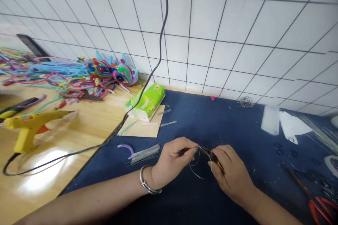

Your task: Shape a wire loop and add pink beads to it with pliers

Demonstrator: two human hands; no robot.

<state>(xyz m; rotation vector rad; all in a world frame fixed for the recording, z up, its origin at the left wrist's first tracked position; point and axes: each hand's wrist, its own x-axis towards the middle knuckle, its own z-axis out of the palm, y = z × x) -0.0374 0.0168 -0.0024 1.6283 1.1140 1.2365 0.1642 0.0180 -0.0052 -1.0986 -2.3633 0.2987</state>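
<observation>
Left hand point(175, 161) pinching a thin wire point(197, 176) between thumb and index finger; right hand point(232, 170) wrapped round pliers point(215, 158) with yellow on the handles, nose reaching the left fingertips. Can't tell if the pliers bite the wire. Wire bent into loose curves between the hands, above the blue mat point(211, 123) covering the right part of the table point(87, 119). Just left of the left hand: bundle of straight grey wires point(145, 154), purple curved piece point(128, 148) at its end. Beyond, toward the far edge: green tissue pack point(153, 100) partly on a brown sheet point(150, 130). Black cable point(161, 42) hangs down past the wall, crosses in front of the pack, runs on leftward over the wood. Left side: yellow glue gun point(26, 126); behind it, along the far edge, a colourful craft pile point(60, 70). By the far edge, right of the pack: pink bit point(213, 98), wire tangle point(246, 102). Toward the far right corner: clear plastic piece point(270, 120) beside a white cutout point(293, 124). Right side, near: red-handled scissors point(319, 205), well clear of the right hand.
</observation>
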